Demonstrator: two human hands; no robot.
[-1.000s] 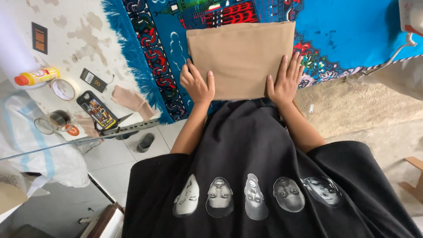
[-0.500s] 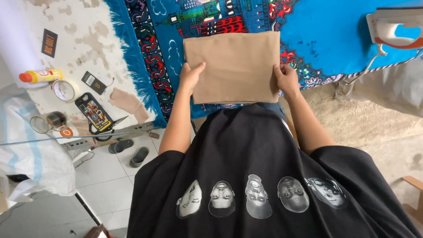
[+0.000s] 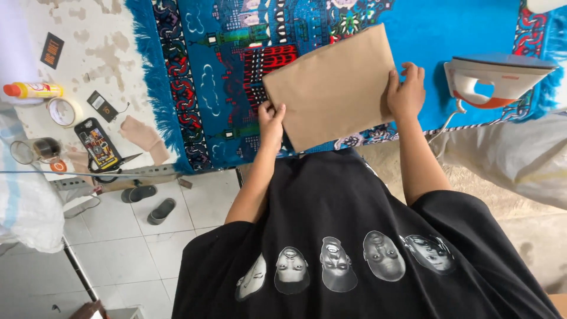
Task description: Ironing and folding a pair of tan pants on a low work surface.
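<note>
Bottom of the frame: black printed shirt, both forearms reaching up and away. Left hand gripped the lower left corner of the folded tan cloth, fingers closed on its edge. Right hand clamped the right edge, fingers curled over it. Cloth sat centre frame, skewed, over the blue patterned rug padding the surface, likely as a pressing layer. Iron was parked at right, well apart from the cloth. Far left: phone, tape roll, yellow bottle, kept off the rug.
</note>
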